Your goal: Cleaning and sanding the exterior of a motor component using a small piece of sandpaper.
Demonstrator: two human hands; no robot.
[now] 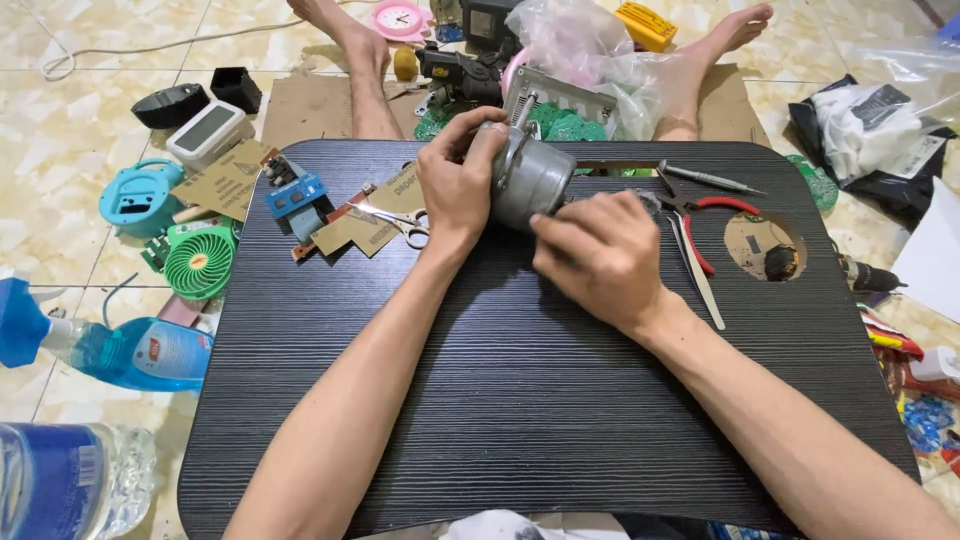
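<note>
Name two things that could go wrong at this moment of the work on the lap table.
The grey metal cylinder, held above the black lap table by the left hand and right hand, might slip and drop onto it. The scissors and red-handled pliers lie loose near the wrists and could be knocked or jab a hand.

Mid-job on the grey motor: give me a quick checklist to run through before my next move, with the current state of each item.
1. Left hand grips the grey cylindrical motor: ok, fingers wrap its top and side.
2. Right hand on the motor: ok, fingertips touch its lower edge.
3. Motor supported: ok, held just above the black lap table.
4. Tools near: ok, red-handled pliers and a screwdriver lie to the right, scissors to the left.
5. Fasteners on the motor loosened: cannot tell, hands cover them.
6. Loose parts under the hands: cannot tell, hidden.
</note>
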